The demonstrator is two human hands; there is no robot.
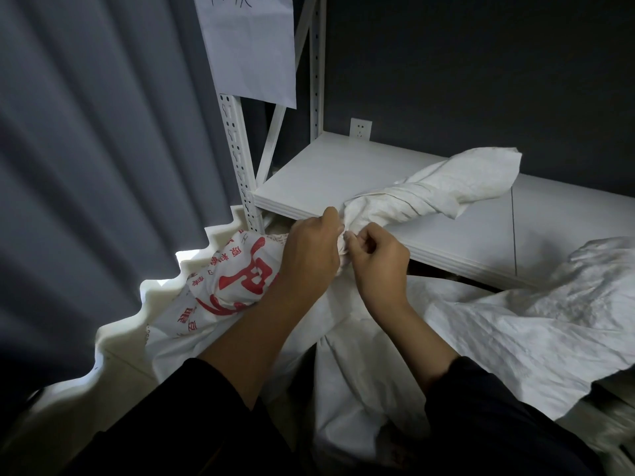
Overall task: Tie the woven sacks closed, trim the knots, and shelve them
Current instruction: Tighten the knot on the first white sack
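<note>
A white woven sack with red printed characters stands on the floor in front of me. Its mouth is gathered into a twisted neck, and the loose top flops to the right over the white shelf. My left hand grips the neck from the left with curled fingers. Just to its right, my right hand pinches the gathered fabric at the same spot. Whether a tie string is there I cannot see.
A second crumpled white sack lies at the right below the shelf edge. The white metal rack upright rises at the left with a paper sheet taped on it. Grey curtain hangs left. A wall socket sits behind the shelf.
</note>
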